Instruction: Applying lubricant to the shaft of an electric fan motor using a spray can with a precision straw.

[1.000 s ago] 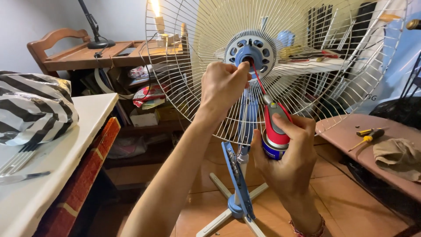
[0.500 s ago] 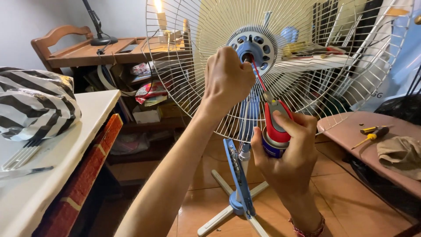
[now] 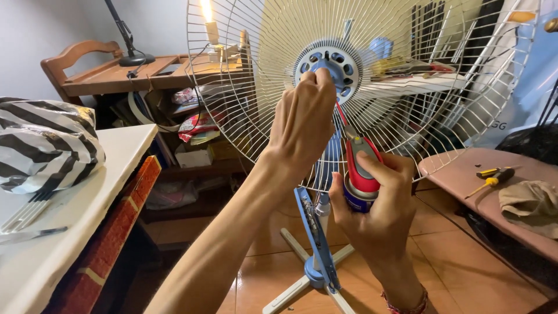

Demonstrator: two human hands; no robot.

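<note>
A standing fan with a white wire grille [image 3: 244, 87] and a blue hub [image 3: 337, 64] faces me on a blue stand [image 3: 317, 244]. My left hand [image 3: 305, 125] is raised in front of the hub, its fingertips pinched right at the centre; what they pinch is hidden. My right hand [image 3: 378, 215] holds a spray can with a red cap [image 3: 360, 174] just below the hub. The can's thin red straw [image 3: 342, 116] points up toward the hub.
A white table [image 3: 70, 215] at the left carries a black-and-white striped bag [image 3: 43, 142], a fork and a knife. A wooden shelf [image 3: 116, 75] with a lamp stands behind. At right, a pink seat [image 3: 465, 174] holds a yellow screwdriver [image 3: 491, 177] and a cloth.
My left hand has shifted slightly higher over the hub and closed tighter at its centre. The spray can stays in my right hand in almost the same place.
</note>
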